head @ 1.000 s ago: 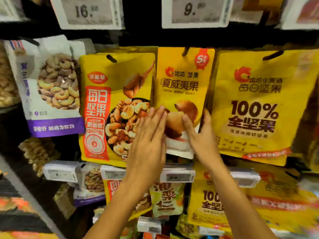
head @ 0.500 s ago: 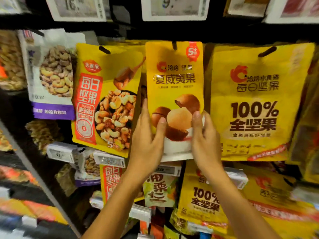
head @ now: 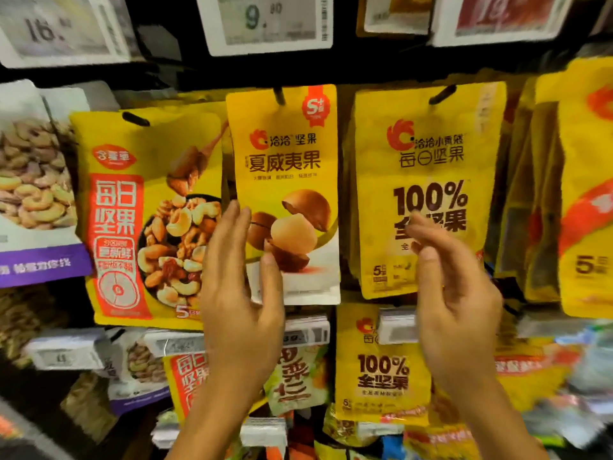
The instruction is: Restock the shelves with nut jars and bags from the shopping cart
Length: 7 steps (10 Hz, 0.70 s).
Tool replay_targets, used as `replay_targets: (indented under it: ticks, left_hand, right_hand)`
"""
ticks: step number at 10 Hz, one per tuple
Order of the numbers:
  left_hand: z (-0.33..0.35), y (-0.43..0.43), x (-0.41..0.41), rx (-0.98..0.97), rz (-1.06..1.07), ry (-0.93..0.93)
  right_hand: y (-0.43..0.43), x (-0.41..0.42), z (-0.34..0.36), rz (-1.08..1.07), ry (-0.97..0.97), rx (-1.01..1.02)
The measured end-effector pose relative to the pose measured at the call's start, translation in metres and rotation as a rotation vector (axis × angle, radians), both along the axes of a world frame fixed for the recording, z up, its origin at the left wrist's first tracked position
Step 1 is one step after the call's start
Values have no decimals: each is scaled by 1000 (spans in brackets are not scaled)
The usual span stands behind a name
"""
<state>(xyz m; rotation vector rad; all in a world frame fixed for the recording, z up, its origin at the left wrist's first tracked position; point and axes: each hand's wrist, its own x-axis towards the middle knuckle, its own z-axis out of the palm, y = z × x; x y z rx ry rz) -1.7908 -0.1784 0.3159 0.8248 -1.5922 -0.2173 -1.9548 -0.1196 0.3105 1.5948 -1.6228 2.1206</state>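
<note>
A yellow plastic macadamia bag [head: 285, 154] with a white lower band hangs upright from a black peg hook [head: 279, 94] in the top row of the rack, below a white price tag [head: 265, 24] reading 9. It sits between a wider yellow mixed-nut bag [head: 132, 210] with a red panel on its left and a yellow bag printed 100% [head: 431, 154] on its right, each on its own hook.

The left hand [head: 238, 293] is raised at the macadamia bag's lower left corner. Its grip is apart: the fingers [head: 232, 220] are straight and point up along the bag's left edge, overlapping the mixed-nut bag, and the thumb tip lies on the bag's printed front.

The right hand [head: 457, 293] is held in front of the lower part of the 100% bag, clear of the macadamia bag. Its fingers are loosely curled and blurred, with nothing between them.

At the far left hangs a white and purple cashew bag [head: 30, 194]. A lower row holds a smaller yellow 100% bag [head: 381, 376] behind small white shelf labels [head: 306, 330]
</note>
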Motion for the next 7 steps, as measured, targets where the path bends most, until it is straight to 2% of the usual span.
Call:
replay_targets:
  ticks: [1, 2, 3, 5, 6, 7]
  left_hand:
    - [6, 19, -34, 190, -345, 75]
    - [8, 23, -65, 370, -456, -27]
    - [7, 13, -103, 453, -312, -128]
    - [5, 9, -120, 470, -180, -110]
    - [-1, 31, -111, 431, -128, 19]
    - [-1, 49, -95, 433, -162, 137]
  right_hand:
    - [11, -56, 3, -210, -70, 65]
    - [4, -80, 2, -298, -49, 237]
    - [-7, -93, -1, -232, -28, 416]
    - [-6, -95, -3, -131, -16, 463]
    - [12, -91, 1, -136, 48, 362]
    - [28, -80, 5, -11, 100, 258]
